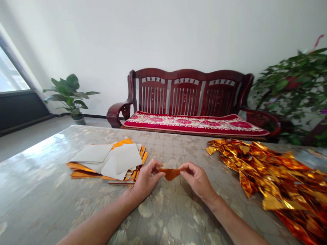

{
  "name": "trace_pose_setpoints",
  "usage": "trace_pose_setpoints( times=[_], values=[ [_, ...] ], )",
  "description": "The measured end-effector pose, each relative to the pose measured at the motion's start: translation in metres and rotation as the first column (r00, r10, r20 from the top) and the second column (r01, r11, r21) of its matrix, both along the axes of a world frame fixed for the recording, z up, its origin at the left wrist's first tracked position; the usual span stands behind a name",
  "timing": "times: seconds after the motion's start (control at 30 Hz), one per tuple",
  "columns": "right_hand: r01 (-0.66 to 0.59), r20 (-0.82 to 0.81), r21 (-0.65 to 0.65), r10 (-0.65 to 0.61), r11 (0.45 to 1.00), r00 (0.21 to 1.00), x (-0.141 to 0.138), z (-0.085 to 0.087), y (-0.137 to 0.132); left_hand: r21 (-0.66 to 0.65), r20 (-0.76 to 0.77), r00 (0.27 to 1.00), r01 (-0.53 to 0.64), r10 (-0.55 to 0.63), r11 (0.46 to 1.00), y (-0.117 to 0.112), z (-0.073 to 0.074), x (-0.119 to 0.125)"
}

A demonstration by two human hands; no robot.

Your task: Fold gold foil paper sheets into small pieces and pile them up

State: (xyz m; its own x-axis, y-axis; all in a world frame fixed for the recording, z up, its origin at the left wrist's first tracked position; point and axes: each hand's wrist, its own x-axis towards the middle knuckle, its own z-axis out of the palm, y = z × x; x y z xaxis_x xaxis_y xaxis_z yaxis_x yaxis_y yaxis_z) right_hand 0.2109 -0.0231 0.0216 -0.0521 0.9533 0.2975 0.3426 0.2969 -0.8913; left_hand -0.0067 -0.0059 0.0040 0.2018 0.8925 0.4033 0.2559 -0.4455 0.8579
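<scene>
Both of my hands pinch a small folded piece of gold foil paper (170, 173) just above the table (51, 190). My left hand (146, 179) grips its left end with fingers closed. My right hand (195, 178) holds the right end the same way. To the left of my hands lies a stack of flat gold sheets (107, 161), several turned white side up. On the right spreads a big pile of folded gold foil pieces (276, 177).
The table has a glossy floral patterned top. Behind it stands a dark red wooden bench (189, 92) with a red cushion. A potted plant (70, 95) stands at the left wall, and a large leafy plant (298, 88) at the right.
</scene>
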Motion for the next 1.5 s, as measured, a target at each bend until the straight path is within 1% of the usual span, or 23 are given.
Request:
trace_pose_setpoints(
  times=[0.13, 0.23, 0.33, 0.43, 0.53, 0.73, 0.83, 1.1, 1.27, 1.43, 1.5],
  values=[
    [-0.064, 0.075, 0.029, 0.061, 0.998, 0.995, 0.006, -0.003, 0.001, 0.124, -0.196, 0.973, 0.149, -0.123, 0.981, -0.003, 0.008, -0.008],
    [-0.084, 0.086, 0.049, 0.08, 0.995, 0.993, 0.008, -0.005, 0.002, 0.159, -0.282, 0.94, 0.241, -0.19, 0.957, -0.004, 0.012, -0.011],
    [-0.075, 0.082, 0.07, 0.069, 0.995, 0.994, 0.008, -0.008, 0.002, 0.155, -0.334, 0.915, 0.29, -0.226, 0.945, -0.004, 0.01, -0.012],
    [-0.082, 0.095, 0.085, 0.074, 0.993, 0.993, 0.008, -0.01, 0.003, 0.089, -0.326, 0.914, 0.284, -0.241, 0.955, -0.002, 0.006, -0.012],
    [-0.117, 0.113, 0.091, 0.107, 0.989, 0.988, 0.01, -0.012, 0.003, 0.027, -0.302, 0.922, 0.264, -0.244, 0.964, -0.001, 0.003, -0.012],
    [-0.183, 0.156, 0.099, 0.167, 0.978, 0.974, 0.01, -0.011, 0.002, -0.07, -0.295, 0.918, 0.257, -0.266, 0.964, 0.0, 0.004, -0.009],
    [-0.204, 0.17, 0.115, 0.183, 0.972, 0.968, 0.01, -0.01, 0.002, -0.1, -0.286, 0.923, 0.238, -0.257, 0.966, 0.001, 0.004, -0.008],
    [-0.253, 0.221, 0.179, 0.212, 0.951, 0.952, 0.013, -0.01, 0.002, -0.117, -0.279, 0.929, 0.22, -0.245, 0.968, 0.002, 0.003, -0.009],
    [-0.284, 0.295, 0.195, 0.22, 0.939, 0.93, 0.016, -0.011, 0.0, -0.083, -0.307, 0.921, 0.227, -0.241, 0.97, 0.001, 0.004, -0.009],
    [-0.314, 0.353, 0.19, 0.233, 0.93, 0.906, 0.02, -0.008, -0.002, -0.044, -0.313, 0.908, 0.279, -0.279, 0.959, 0.0, 0.007, -0.008],
    [-0.333, 0.378, 0.18, 0.247, 0.926, 0.892, 0.021, -0.006, -0.003, -0.019, -0.324, 0.905, 0.284, -0.275, 0.959, -0.001, 0.008, -0.008]
  ],
)
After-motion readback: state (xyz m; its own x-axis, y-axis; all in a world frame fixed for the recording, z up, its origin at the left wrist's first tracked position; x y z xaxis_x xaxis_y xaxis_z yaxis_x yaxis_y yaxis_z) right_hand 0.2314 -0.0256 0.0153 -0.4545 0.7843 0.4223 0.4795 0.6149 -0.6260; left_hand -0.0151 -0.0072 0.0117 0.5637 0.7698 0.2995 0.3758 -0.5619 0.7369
